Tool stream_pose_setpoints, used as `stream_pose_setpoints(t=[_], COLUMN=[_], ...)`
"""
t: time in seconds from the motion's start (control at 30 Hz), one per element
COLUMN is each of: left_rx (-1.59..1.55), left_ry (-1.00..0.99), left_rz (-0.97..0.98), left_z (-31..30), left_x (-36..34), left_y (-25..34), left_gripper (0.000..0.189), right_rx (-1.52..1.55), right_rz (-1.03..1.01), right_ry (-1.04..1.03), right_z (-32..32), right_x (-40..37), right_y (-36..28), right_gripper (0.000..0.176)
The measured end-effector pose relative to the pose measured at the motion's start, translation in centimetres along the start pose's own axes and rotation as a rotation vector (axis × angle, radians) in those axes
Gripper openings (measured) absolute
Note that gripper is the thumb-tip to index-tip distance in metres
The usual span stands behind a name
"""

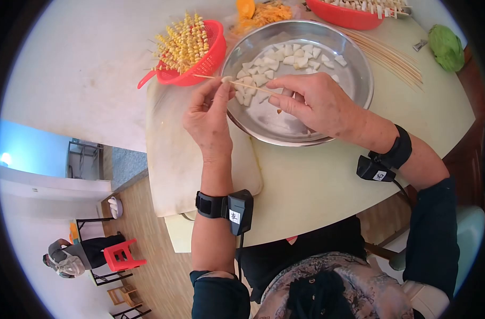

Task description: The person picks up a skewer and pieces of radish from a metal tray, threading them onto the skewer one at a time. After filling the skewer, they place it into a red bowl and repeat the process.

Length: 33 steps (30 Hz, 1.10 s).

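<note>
My left hand (210,114) pinches a white chunk (226,80) over the left rim of a wide metal basin (301,139). A thin wooden skewer (248,85) passes by the chunk, its tip sticking out to the left. My right hand (317,101) is closed on the skewer's other end, above the basin. Several cut white pieces (261,72) lie in the basin, mostly at its left and far side. Whether the skewer goes right through the chunk is hidden by the left fingers.
A cutting board (171,154) lies at left. Beyond are a red basket (213,58) of yellow skewers, orange shreds (271,13), and another red basket (349,17). Bare skewers (391,58) and a green vegetable (446,48) are at right. A person (83,255) and red stool (123,257) are far left.
</note>
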<state>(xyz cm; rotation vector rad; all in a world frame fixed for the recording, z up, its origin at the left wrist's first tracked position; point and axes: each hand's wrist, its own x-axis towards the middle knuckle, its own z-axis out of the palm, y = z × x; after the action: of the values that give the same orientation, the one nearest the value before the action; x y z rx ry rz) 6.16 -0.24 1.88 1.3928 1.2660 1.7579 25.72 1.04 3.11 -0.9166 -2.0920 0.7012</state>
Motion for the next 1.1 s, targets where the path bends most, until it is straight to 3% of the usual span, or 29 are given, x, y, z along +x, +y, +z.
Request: stream_pose_setpoints(t=[0.1, 0.17, 0.27, 0.43, 0.57, 0.7, 1.1], left_rx=[-0.020, -0.023, -0.028, -0.053, -0.035, -0.031, -0.094], left_ry=[0.062, 0.077, 0.088, 0.117, 0.112, 0.100, 0.072], left_rz=[0.028, 0.044, 0.042, 0.079, 0.078, 0.054, -0.005], left_z=[-0.3, -0.5, -0.6, -0.5, -0.5, -0.5, 0.1], left_x=[0.4, 0.5, 0.6, 0.6, 0.5, 0.5, 0.1], left_y=[-0.2, -0.3, -0.5, -0.5, -0.6, -0.6, -0.1], left_gripper=[0.018, 0.019, 0.019, 0.016, 0.016, 0.018, 0.016], right_rx=[-0.008, -0.004, 0.024, -0.061, -0.093, -0.155, -0.098], right_rz=[-0.078, -0.149, -0.014, -0.095, -0.074, -0.128, -0.021], right_ry=[0.044, 0.203, 0.089, 0.084, 0.011, 0.062, 0.029], right_z=[0.4, 0.7, 0.0, 0.6, 0.5, 0.8, 0.2], right_x=[0.1, 0.2, 0.2, 0.2, 0.1, 0.0, 0.0], right_y=[0.3, 0.3, -0.3, 0.7, 0.6, 1.0, 0.0], right_gripper=[0.033, 0.032, 0.028, 0.021, 0.025, 0.027, 0.032])
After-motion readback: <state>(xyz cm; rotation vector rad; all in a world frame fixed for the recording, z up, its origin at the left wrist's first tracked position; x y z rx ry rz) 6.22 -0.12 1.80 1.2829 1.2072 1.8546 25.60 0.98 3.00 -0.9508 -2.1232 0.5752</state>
